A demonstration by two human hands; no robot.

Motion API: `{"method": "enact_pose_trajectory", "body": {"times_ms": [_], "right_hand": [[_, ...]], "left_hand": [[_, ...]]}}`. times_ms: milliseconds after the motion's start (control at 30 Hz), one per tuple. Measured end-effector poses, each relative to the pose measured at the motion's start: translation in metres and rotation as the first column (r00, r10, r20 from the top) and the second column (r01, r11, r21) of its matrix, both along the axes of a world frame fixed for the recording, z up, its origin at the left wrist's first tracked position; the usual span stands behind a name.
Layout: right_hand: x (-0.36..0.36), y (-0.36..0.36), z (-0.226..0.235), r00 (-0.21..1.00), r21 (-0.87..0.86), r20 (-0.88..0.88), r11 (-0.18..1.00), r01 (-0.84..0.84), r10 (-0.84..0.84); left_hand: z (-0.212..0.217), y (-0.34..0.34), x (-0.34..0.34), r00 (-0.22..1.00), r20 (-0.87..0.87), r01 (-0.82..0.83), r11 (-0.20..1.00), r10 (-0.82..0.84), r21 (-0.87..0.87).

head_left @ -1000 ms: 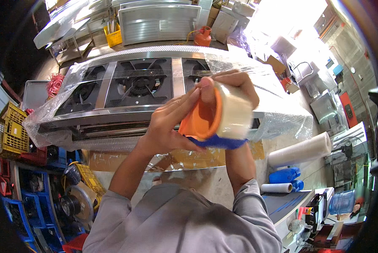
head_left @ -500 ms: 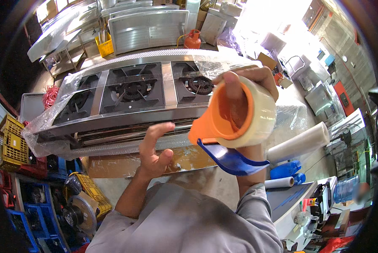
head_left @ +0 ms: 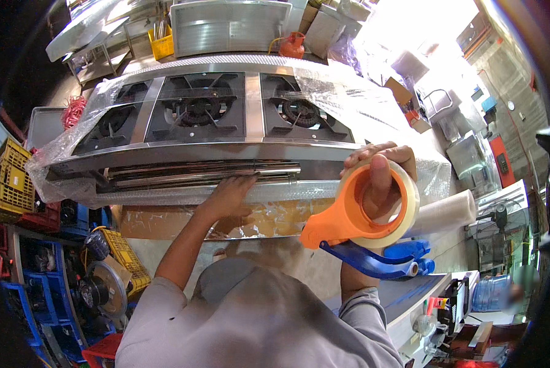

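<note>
The right hand point(head_left: 379, 175) grips a tape dispenser point(head_left: 364, 211) at about four o'clock from the picture's centre: fingers curl over the top of the roll of clear tape point(head_left: 404, 202) and the thumb presses inside the orange core, with the blue handle point(head_left: 373, 260) jutting out below. The left hand point(head_left: 229, 196) lies flat and open, holding nothing, its palm on the front edge of a long stainless gas stove point(head_left: 213, 132) (three burners, black grates) that fills the picture from nine to two o'clock. Clear plastic wrap point(head_left: 355, 98) drapes over the stove's right end and bunches at its left. Beneath the left hand, a strip of brown cardboard point(head_left: 158, 221) shows under glossy tape.

Around it the room is a crowded workshop. At eight o'clock stand blue crates point(head_left: 39, 288), a yellow crate point(head_left: 11, 184) and a round fan point(head_left: 103, 288). A roll of stretch film point(head_left: 446, 211) lies at three o'clock just beside the dispenser. At twelve o'clock, beyond the stove, sit a ribbed metal panel point(head_left: 229, 24) and a small orange gas cylinder point(head_left: 293, 44). Steel appliances point(head_left: 465, 153) crowd the bright far right.
</note>
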State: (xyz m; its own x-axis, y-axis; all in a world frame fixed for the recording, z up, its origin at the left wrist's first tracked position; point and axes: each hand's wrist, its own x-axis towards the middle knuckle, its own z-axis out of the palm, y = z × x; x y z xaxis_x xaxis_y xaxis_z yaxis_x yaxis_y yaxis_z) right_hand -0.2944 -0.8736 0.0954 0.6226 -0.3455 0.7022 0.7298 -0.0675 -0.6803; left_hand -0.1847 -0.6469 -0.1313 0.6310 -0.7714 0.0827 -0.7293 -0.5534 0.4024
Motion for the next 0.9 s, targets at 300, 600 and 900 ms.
{"method": "enact_pose_trajectory", "body": {"times_ms": [300,600,900], "right_hand": [[0.002,0.001,-0.034,0.981,-0.154,0.047,0.971,-0.182,0.191],[0.031,0.032,-0.089,0.996,-0.167,0.038,0.983,-0.073,0.081],[0.056,0.041,-0.113,0.981,-0.216,0.177,0.969,0.116,-0.078]], "left_hand": [[-0.006,-0.011,0.027,0.992,-0.098,0.063,0.991,-0.074,-0.114],[-0.009,-0.009,0.035,0.958,-0.233,0.103,0.959,-0.167,-0.265],[-0.004,-0.005,0.023,0.928,-0.312,0.101,0.946,-0.201,-0.308]]}}
